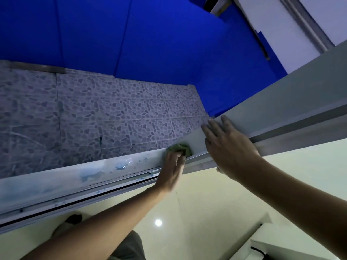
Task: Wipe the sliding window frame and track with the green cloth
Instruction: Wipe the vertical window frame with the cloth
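My left hand (173, 167) grips a crumpled green cloth (181, 148) and presses it on the grey window frame (78, 177), at the corner where the lower rail meets the sliding sash. Paint smears and blue flecks mark the rail to the left of the cloth. The metal track (105, 190) runs diagonally below the rail, with a dark groove along it. My right hand (228, 147) lies flat with its fingers straight on the sash frame (293, 94), just right of the cloth.
Beyond the frame lies a pebble-patterned tile floor (103, 113) and a blue wall (131, 34). Below the track is a glossy cream floor (206, 212). A white ledge with a dark cable (261, 250) sits at the bottom right.
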